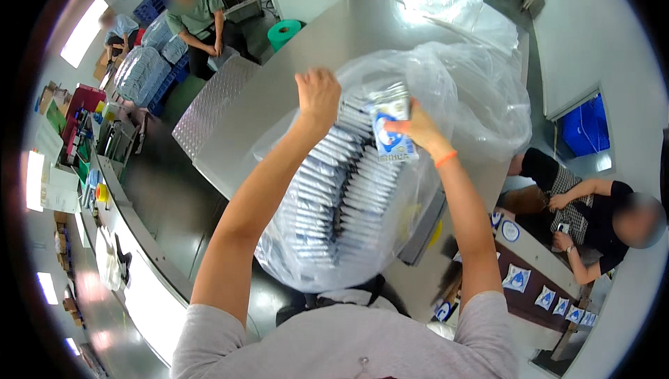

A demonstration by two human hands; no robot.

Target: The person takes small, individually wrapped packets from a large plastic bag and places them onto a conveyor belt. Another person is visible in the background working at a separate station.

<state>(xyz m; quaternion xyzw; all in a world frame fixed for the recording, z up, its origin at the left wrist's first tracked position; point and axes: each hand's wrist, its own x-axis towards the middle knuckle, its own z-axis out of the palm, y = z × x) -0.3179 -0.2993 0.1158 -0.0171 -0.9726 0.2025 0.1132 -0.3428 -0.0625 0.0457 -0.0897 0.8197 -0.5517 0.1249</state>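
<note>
A large clear plastic bag (435, 83) lies open on the metal table in front of me, its near end toward my body. Inside it, silvery-white packets (317, 201) stand on edge in two long rows with a dark gap between them. Above the far end of the rows, my right hand (426, 132) grips a small stack of blue-and-white packets (391, 128), thumb across the front one. An orange band circles that wrist. My left hand (319, 97) is curled closed at the bag's far left rim; what its fingers hold, if anything, is hidden.
The metal table (317, 34) carries more clear plastic film (446, 6) at its far end. A seated person (202, 20) is beyond its left side, near a green roll (283, 33). At right, another person (582, 205) sits by a conveyor (533, 309) carrying several packets.
</note>
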